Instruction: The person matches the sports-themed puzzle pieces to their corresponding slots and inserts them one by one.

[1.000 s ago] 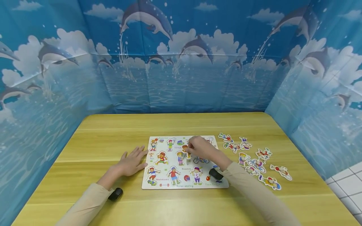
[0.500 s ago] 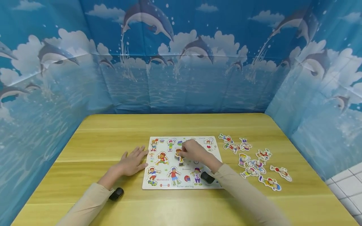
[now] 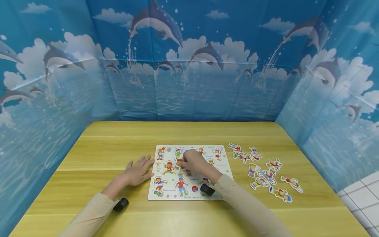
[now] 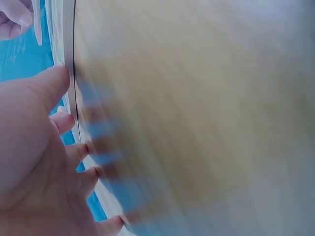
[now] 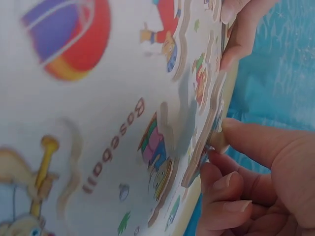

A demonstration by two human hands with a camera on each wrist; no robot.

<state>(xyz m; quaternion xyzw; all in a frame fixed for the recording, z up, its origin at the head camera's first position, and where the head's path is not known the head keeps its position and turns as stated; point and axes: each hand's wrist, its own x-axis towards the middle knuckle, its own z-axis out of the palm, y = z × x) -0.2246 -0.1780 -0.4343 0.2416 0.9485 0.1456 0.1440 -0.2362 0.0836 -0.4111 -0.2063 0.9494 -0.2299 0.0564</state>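
A white puzzle board [image 3: 151, 196] with recessed pictures of children at sports lies in front of me. Over its middle, my right hand [image 3: 196, 161] pinches a child-shaped wooden puzzle piece [image 3: 179, 166] between thumb and fingers. In the right wrist view the held piece [image 5: 205, 136] is tilted, its edge turned to the camera, close over the board beyond the "Baseball" lettering. My left hand [image 3: 137, 171] rests on the table with fingers spread, thumb and fingertips at the board's left edge. In the left wrist view the left hand [image 4: 37, 147] shows its palm side.
Several loose puzzle pieces [image 3: 266, 176] lie scattered and partly overlapping to the right of the board. A yellow wooden table [image 3: 118, 138] bears everything. Behind it hangs a blue dolphin-print curtain [image 3: 177, 89]. White floor tiles [image 3: 359, 191] show past the table's right edge.
My right hand has moved left across the board with the puzzle piece, from near the cyclist picture towards the running child. The left hand has stayed in place.
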